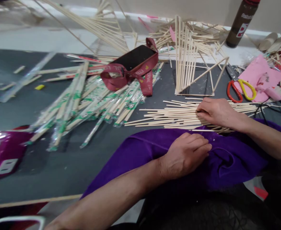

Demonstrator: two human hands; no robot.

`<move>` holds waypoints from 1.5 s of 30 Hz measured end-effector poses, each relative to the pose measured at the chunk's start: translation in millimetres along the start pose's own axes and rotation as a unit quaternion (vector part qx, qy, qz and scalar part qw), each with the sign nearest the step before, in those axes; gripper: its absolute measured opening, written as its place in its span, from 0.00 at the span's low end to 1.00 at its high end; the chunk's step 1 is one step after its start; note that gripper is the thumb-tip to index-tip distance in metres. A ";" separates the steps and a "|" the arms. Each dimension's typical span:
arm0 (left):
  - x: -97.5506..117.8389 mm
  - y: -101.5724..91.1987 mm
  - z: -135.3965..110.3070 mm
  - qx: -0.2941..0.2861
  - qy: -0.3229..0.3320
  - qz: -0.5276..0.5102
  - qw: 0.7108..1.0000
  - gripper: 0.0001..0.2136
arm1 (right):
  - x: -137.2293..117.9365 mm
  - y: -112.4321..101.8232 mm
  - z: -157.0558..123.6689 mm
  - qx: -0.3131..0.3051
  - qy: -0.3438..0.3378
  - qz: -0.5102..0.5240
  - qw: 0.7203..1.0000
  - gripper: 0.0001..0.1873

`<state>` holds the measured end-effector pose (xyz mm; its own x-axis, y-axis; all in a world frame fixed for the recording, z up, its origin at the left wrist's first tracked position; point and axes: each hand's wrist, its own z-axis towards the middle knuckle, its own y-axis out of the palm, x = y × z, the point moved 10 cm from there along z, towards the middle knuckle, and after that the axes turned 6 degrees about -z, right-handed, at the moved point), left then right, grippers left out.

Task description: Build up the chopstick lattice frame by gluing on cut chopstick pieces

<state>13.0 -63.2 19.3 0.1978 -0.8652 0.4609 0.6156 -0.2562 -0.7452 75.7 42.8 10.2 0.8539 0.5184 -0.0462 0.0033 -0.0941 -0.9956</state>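
My right hand (218,111) is over a loose spread of thin wooden sticks (159,116), its thumb and fingers pinched together on some of them. Closer to me, my left hand (188,153) lies on a purple cloth (140,150) with its fingers curled in. Whatever those fingers hold, if anything, is hidden. Just behind the sticks stands a frame of glued sticks (186,64), with a row of slanting sticks along one side. Scissors (241,91) with one red and one yellow handle lie to the right of it.
Wrapped chopsticks (92,105) cover the left middle. A phone (133,59) with a red strap (114,76) rests on them. A larger stick structure (107,25) stands behind. Pink paper (260,73), a dark bottle (242,24) and a magenta object (6,153) are around the edges.
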 end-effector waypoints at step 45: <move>-3.6 -1.0 -1.5 -0.008 -0.019 -0.027 0.999 0.08 | 29.2 -10.4 -5.7 0.075 0.010 0.055 0.996 0.10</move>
<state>10.6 -60.5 17.7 0.1936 -0.8334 0.5177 0.6133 -0.3090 -0.7269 103.6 54.1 19.7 0.8549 0.4952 -0.1545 -0.1670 -0.0193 -0.9858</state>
